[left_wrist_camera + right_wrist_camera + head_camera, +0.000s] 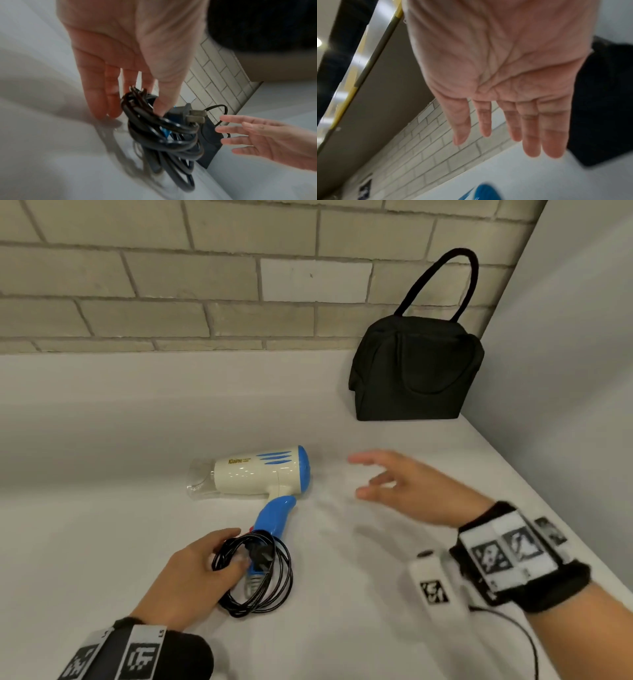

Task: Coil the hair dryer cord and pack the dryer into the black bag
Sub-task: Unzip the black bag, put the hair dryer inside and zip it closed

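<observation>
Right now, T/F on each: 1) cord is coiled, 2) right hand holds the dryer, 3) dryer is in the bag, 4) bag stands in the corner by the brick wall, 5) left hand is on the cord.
1. The cord is coiled. True: it lies in loops at the end of the blue handle.
2. The right hand holds the hair dryer. False: it is open, apart from the dryer, holding nothing.
3. The dryer is in the black bag. False: it lies on its side on the white counter.
4. The bag stands in the corner by the brick wall. True.
5. The left hand grips the coil. True: the plug sticks out beside its thumb.
</observation>
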The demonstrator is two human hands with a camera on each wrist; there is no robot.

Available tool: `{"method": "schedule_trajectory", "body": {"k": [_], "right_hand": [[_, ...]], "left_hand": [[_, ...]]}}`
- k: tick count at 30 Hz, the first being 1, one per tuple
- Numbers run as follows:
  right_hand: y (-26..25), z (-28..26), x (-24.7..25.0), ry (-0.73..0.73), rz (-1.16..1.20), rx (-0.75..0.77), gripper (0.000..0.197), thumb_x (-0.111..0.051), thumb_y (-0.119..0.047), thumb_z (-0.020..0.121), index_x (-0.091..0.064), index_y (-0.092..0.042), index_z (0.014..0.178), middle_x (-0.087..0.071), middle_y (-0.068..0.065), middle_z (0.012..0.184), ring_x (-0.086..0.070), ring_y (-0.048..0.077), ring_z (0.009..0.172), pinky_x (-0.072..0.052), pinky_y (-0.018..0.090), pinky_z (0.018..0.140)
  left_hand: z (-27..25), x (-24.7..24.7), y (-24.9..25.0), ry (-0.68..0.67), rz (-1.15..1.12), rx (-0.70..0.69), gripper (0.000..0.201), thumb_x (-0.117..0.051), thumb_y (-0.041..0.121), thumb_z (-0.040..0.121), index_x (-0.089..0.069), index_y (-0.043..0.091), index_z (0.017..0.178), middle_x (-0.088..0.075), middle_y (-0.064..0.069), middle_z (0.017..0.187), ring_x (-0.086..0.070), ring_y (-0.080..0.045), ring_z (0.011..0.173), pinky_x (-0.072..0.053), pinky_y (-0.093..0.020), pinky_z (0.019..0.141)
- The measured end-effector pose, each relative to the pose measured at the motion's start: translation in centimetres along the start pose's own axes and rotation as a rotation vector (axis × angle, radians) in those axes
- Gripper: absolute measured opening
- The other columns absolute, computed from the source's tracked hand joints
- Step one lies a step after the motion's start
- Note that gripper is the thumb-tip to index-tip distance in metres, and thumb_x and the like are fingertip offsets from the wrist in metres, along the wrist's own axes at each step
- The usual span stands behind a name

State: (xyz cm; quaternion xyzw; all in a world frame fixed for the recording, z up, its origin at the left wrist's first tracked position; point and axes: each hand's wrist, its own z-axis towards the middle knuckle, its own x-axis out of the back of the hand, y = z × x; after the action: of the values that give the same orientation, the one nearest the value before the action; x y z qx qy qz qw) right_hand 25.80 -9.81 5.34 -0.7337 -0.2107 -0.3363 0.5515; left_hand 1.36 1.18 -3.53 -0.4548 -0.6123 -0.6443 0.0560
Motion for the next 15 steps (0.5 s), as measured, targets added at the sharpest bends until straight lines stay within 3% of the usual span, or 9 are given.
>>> {"method": "schedule_trajectory", "body": {"k": [4,6,8,10,11,13,15], "right_hand": [[2.0,4.7,7.0,0.276,-0.271,-0.022,0.054,-0.054,-0.024,0.088,-0.033,-0.017,0.137,-0.032,0.009,0.144,-0.043,0.022,0.119,-0.032,0.024,0.092],[3.4,8.0,9.8,0.392,-0.359,-0.077,0.058,-0.054,-0.016,0.088,-0.026,-0.011,0.139,-0.023,0.012,0.148,-0.036,0.027,0.126,-0.03,0.035,0.103],[4.8,11.1,12.3,0.489,-0.452,-0.132,0.061,-0.051,-0.008,0.088,-0.021,-0.008,0.141,-0.015,0.013,0.152,-0.018,0.03,0.138,-0.02,0.042,0.111],[6.2,13.7,14.5,0.563,-0.547,-0.111,0.062,-0.051,0.0,0.085,-0.023,-0.002,0.139,-0.02,0.02,0.149,-0.019,0.035,0.137,-0.019,0.044,0.112],[7.0,14.8,15.4,0.569,-0.595,-0.11,0.061,-0.052,0.002,0.082,-0.025,0.001,0.138,-0.025,0.023,0.146,-0.022,0.038,0.134,-0.02,0.046,0.113],[8.3,16.7,16.5,0.527,-0.687,-0.16,0.061,-0.055,0.002,0.079,-0.03,0.001,0.135,-0.034,0.025,0.14,-0.028,0.039,0.13,-0.018,0.049,0.112],[9.0,17.9,16.6,0.484,-0.738,-0.21,0.055,-0.054,-0.001,0.08,-0.035,-0.004,0.132,-0.044,0.024,0.133,-0.037,0.039,0.125,-0.014,0.05,0.112]], "left_hand": [[-1.2,0.5,0.2,0.042,-0.031,0.012,0.046,-0.062,0.024,0.08,-0.045,0.035,0.122,-0.055,0.01,0.109,-0.057,-0.007,0.083,-0.037,-0.013,0.064],[-1.9,1.0,0.3,0.128,-0.089,-0.036,0.043,-0.065,0.02,0.079,-0.048,0.05,0.106,-0.055,0.01,0.11,-0.056,-0.005,0.088,-0.039,-0.015,0.064],[-2.4,1.7,0.0,0.211,-0.122,-0.101,0.058,-0.068,0.012,0.076,-0.048,0.067,0.082,-0.056,0.021,0.104,-0.057,-0.003,0.085,-0.045,-0.01,0.064],[-3.0,2.2,-0.7,0.296,-0.124,-0.129,0.062,-0.072,0.014,0.072,-0.048,0.07,0.078,-0.052,0.036,0.099,-0.056,0.006,0.084,-0.044,-0.001,0.062],[-3.3,2.5,-0.9,0.32,-0.138,-0.13,0.052,-0.075,0.025,0.068,-0.05,0.069,0.08,-0.052,0.037,0.099,-0.056,0.008,0.084,-0.045,-0.001,0.06],[-3.6,3.0,-1.4,0.373,-0.174,-0.088,0.036,-0.064,0.048,0.056,-0.053,0.065,0.085,-0.057,0.027,0.101,-0.058,0.007,0.085,-0.047,-0.002,0.057],[-3.8,3.3,-2.5,0.405,-0.191,-0.052,0.036,-0.059,0.05,0.054,-0.055,0.061,0.088,-0.063,0.01,0.097,-0.059,0.009,0.081,-0.048,-0.002,0.054]]}}
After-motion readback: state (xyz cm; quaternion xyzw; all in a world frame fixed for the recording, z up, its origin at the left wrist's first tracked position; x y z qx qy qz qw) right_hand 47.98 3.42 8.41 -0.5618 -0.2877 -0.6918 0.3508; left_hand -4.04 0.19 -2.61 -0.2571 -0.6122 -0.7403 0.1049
